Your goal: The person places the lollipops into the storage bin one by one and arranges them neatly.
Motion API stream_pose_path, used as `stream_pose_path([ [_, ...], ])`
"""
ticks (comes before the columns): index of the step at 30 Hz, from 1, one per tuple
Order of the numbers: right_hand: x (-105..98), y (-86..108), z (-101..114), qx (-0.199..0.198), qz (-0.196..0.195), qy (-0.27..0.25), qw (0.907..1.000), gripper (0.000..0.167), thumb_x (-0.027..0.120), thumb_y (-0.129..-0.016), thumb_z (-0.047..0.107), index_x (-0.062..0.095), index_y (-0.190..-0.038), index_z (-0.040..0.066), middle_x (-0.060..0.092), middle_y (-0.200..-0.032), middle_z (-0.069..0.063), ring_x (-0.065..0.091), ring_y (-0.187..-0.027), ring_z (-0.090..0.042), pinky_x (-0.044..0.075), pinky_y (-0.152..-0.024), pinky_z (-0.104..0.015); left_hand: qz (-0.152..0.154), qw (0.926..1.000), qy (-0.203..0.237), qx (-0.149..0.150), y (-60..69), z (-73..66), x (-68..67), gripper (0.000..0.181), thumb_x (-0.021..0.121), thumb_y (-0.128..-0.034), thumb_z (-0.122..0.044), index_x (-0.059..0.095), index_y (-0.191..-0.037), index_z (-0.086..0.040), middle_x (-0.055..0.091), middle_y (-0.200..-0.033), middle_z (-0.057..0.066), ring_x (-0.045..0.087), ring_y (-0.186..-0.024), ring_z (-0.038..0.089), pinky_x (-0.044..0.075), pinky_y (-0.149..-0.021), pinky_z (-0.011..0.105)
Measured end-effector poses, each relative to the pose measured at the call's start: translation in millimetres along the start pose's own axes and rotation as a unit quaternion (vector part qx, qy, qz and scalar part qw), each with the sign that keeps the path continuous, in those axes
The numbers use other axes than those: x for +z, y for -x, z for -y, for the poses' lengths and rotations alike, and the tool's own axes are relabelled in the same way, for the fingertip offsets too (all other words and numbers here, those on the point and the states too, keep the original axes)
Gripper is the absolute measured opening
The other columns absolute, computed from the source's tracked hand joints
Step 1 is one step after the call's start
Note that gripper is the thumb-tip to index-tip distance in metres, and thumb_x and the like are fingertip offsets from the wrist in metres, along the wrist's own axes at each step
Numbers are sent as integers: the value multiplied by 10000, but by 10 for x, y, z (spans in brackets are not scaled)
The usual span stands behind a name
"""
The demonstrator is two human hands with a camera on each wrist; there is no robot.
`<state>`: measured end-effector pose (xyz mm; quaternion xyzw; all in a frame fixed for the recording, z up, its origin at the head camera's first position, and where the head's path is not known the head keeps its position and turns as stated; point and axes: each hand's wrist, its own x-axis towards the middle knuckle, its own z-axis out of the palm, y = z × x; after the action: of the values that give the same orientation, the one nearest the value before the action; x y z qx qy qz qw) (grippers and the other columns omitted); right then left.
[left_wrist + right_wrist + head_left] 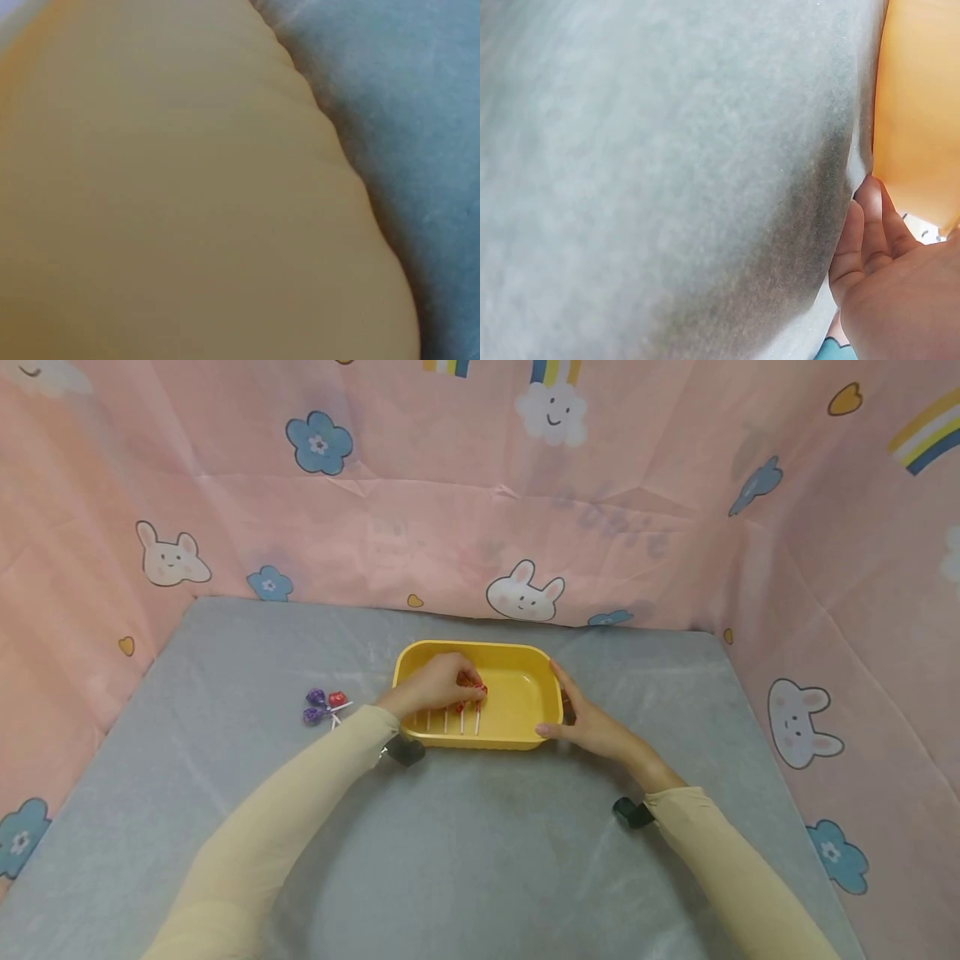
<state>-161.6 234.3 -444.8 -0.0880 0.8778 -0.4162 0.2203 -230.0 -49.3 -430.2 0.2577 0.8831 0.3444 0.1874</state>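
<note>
Left hand (438, 681) pinches a red lollipop (477, 718) inside the yellow tray (480, 742); right hand (600, 727) grips the tray's right end. Careful: a brushing knuckle could skew the neighbouring sticks (446, 721), and a right-hand tug could jolt them.

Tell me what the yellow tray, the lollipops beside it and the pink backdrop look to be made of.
Yellow tray: probably smooth plastic with a slight sheen, given its even colour and rounded corners. Lollipops: glossy wrappers, perhaps foil or film, judging by light glints; sticks too small to tell. Pink backdrop: likely matte printed fabric, from its soft creases.
</note>
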Motion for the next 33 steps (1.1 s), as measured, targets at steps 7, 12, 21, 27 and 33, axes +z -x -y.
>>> stream_pose_path([
  [7, 6, 10, 12, 1, -19, -4, 10000, 1077, 737, -871, 438, -118, -1523, 507, 249, -1621, -113, 406, -1361, -316, 318, -1168, -595, -8, 10000, -4, 2, -10, 8, 19, 125, 737, -900, -258, 755, -896, -134, 691, -756, 18, 634, -580, 151, 524, -584, 227],
  [12, 7, 7, 27, 16, -27, -34, 10000, 1077, 738, -868, 444, -113, -1525, 505, 198, -1648, -101, 376, -1399, -324, 295, -1181, -601, -17, 10000, 40, -43, -4, -2, 20, 124, 736, -900, -253, 754, -895, -130, 693, -759, 20, 632, -583, 157, 525, -577, 229],
  [21, 5, 10, 19, 49, -7, -4, 10000, 1080, 735, -868, 452, -122, -1522, 507, 171, -1657, -106, 356, -1418, -335, 287, -1183, -608, -96, 9997, -143, 164, -13, -2, 39, 120, 749, -888, -250, 763, -897, -131, 688, -786, 8, 602, -559, 94, 505, -631, 213],
  [27, 7, 14, 23, 136, -27, -6, 9999, 1084, 738, -861, 465, -121, -1521, 511, 105, -1679, -85, 289, -1472, -344, 244, -1197, -619, -147, 9995, -230, 160, -1, -26, 28, 134, 754, -883, -259, 767, -926, -132, 673, -826, 12, 588, -646, 104, 485, -688, 217],
  [33, 8, 13, 26, 141, -21, -14, 9999, 1081, 736, -861, 471, -120, -1520, 513, 111, -1678, -85, 287, -1475, -340, 235, -1200, -621, -156, 9997, -149, 103, -9, -10, 35, 137, 747, -888, -257, 764, -916, -124, 682, -788, 16, 604, -587, 102, 496, -646, 214],
])
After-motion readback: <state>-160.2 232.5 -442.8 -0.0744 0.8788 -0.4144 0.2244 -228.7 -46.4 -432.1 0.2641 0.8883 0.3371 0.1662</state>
